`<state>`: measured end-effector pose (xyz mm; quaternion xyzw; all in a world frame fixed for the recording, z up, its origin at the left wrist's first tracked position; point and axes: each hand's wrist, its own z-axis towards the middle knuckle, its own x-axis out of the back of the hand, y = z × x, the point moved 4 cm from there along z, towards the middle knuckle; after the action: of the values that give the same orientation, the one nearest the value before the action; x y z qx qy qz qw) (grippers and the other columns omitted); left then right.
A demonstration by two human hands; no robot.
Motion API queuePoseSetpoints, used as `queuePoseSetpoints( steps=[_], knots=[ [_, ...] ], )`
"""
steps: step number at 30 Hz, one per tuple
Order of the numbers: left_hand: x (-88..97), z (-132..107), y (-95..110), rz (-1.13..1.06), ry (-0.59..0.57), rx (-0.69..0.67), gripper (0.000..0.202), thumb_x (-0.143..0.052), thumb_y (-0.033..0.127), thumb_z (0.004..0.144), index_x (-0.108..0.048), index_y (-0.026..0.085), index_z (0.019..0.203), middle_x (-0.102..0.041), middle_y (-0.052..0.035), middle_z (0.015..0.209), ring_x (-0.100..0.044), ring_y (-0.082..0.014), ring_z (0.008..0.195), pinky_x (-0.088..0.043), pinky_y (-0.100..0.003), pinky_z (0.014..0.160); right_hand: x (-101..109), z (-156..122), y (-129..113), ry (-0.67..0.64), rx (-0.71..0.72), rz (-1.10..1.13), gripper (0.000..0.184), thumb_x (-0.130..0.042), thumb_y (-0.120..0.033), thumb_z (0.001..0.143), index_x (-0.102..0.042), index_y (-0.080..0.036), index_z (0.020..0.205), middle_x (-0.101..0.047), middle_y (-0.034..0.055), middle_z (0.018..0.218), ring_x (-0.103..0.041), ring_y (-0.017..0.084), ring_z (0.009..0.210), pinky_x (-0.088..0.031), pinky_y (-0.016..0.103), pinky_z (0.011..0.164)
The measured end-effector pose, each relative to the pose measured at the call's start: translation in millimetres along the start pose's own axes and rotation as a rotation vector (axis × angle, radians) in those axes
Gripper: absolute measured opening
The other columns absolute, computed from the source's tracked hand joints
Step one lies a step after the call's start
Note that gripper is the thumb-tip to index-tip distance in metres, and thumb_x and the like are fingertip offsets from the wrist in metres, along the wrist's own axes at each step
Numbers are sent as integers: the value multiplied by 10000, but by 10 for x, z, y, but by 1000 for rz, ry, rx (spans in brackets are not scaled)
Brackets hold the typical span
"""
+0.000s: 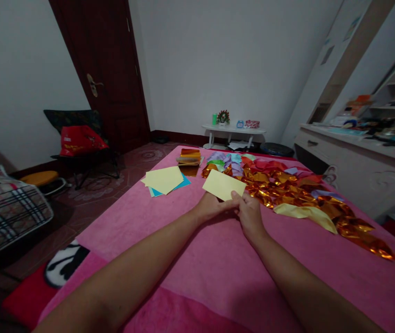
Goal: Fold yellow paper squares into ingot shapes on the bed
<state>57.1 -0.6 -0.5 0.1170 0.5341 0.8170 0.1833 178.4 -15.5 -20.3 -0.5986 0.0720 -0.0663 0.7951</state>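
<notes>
A pale yellow sheet of paper (222, 183) is held up in front of me. My left hand (213, 206) grips it from below, with the thumb along its near edge; most of those fingers are hidden. At the sheet's near right corner, my right hand (251, 213) has its fingers closed on it. Left of them lie loose yellow sheets (164, 178) over a blue sheet (185, 182). Behind stands a small stack of gold and brown paper (189, 158). Many shiny gold folded pieces (270, 185) spread to the right, beside a pale yellow folded piece (306, 214).
A pink cloth (121, 231) covers the surface under my hands. Beyond it, a low white table (233, 130) carries a potted plant. A chair with a red bag (81, 140) stands left by the brown door (103, 55). A white dresser (367, 171) borders the right side.
</notes>
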Motion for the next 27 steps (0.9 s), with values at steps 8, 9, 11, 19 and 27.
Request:
queuePoseSetpoints(
  steps=[8, 9, 11, 19, 27],
  knots=[
    [243, 17, -37, 78, 264, 44, 386, -595, 489, 778, -630, 106, 770, -617, -57, 698, -546, -142, 633, -419, -235, 557, 62, 27, -6, 49, 36, -71, 341, -640, -492, 720, -571, -191, 575, -450, -49, 424, -412, 116, 431, -311, 227, 407],
    [292, 21, -38, 115, 270, 50, 418, -579, 506, 782, -595, 107, 660, -553, -25, 592, -482, -108, 543, -365, -216, 501, 87, 41, 1, 68, 44, -73, 339, -641, -488, 720, -566, -194, 569, -456, -46, 429, -425, 120, 443, -323, 228, 416],
    [373, 26, -30, 159, 293, 39, 476, -572, 516, 783, -490, 127, 522, -423, 24, 493, -357, -64, 464, -269, -201, 453, 119, 61, 12, 89, 53, -74, 340, -642, -487, 720, -558, -197, 563, -468, -41, 440, -439, 126, 461, -334, 228, 426],
    [342, 17, -3, 194, 430, -11, 491, -559, 516, 785, -422, 150, 487, -348, 49, 463, -295, -59, 452, -213, -213, 449, 50, 42, -53, 32, 10, 96, 353, -628, -507, 750, -518, -191, 637, -412, -76, 462, -305, 69, 393, -216, 204, 380],
    [0, 3, -37, 20, 291, 34, 469, -537, 511, 809, -517, 131, 535, -521, 0, 476, -456, -93, 430, -327, -216, 443, -160, -18, -14, -71, -44, 220, 423, -659, -526, 713, -455, -194, 549, -383, -72, 422, -296, 62, 361, -203, 217, 360]
  ],
)
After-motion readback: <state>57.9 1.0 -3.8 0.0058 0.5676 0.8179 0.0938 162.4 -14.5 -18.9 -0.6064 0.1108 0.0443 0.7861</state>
